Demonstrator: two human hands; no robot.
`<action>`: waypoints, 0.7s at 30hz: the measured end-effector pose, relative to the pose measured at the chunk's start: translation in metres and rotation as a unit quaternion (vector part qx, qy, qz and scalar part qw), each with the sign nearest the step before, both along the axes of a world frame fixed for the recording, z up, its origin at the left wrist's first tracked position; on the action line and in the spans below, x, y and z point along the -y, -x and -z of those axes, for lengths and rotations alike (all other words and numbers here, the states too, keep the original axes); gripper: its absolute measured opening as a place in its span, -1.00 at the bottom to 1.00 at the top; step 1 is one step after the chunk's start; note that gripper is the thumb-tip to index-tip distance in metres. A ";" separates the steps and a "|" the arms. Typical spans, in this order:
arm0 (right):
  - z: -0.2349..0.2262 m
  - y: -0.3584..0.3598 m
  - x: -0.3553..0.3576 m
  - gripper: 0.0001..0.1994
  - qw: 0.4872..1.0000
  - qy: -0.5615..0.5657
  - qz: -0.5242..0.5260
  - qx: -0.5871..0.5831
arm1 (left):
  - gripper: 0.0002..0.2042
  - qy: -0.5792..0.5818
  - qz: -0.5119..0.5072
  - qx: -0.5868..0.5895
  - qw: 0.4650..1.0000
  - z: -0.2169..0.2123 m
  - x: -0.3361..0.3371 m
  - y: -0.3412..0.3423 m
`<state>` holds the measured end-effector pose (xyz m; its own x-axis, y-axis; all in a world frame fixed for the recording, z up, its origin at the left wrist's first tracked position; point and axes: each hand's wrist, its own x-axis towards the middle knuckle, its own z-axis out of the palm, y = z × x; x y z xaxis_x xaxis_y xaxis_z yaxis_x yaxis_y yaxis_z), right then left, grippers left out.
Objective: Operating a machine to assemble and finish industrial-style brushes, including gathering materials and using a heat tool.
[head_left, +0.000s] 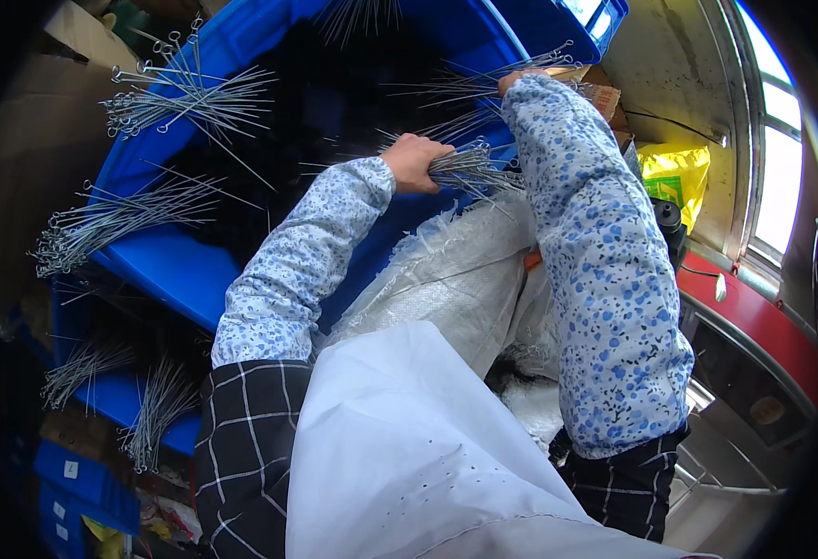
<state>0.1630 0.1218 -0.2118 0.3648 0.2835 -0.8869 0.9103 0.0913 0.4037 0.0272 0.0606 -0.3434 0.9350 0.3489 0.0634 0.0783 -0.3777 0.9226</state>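
Note:
My left hand (415, 163) is closed around a bundle of thin metal skewers with ring ends (476, 166) at the near right rim of a large blue bin (171, 265). The rings stick out to the right of that hand, and the shafts point left over the bin's dark inside. Farther back on the right, my right hand (519, 80) rests at another skewer bundle (451, 88), whose rings show just past the hand. The sleeve hides most of its fingers, so its grip cannot be made out. Both forearms wear blue-flecked white sleeves.
More ring-ended skewer bundles (190, 93) lie across the bin's left rim. Lower left, other skewers (159, 410) hang over another blue container. A white woven sack (446, 279) stands against the bin before me. On the right are a yellow bag (674, 177) and a black bottle (668, 219).

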 end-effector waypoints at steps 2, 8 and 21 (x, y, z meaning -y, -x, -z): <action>0.002 0.001 -0.002 -0.52 1.000 -0.006 -0.007 -0.011 | -0.74 0.016 -0.002 0.003 1.000 -0.004 -0.003 0.007; -0.003 0.012 -0.004 -0.47 0.998 -0.034 0.007 -0.059 | -0.77 0.080 -0.056 0.023 0.995 -0.016 -0.021 0.027; -0.066 0.043 0.031 -0.36 0.968 -0.086 0.133 -0.197 | -0.44 0.095 0.000 -0.118 0.988 -0.050 -0.029 0.083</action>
<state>0.1203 0.0909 -0.1457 0.0893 0.3816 -0.9200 0.9786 -0.2055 0.0098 -0.0559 0.0891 -0.2935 0.9161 0.3336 -0.2224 0.2990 -0.1989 0.9333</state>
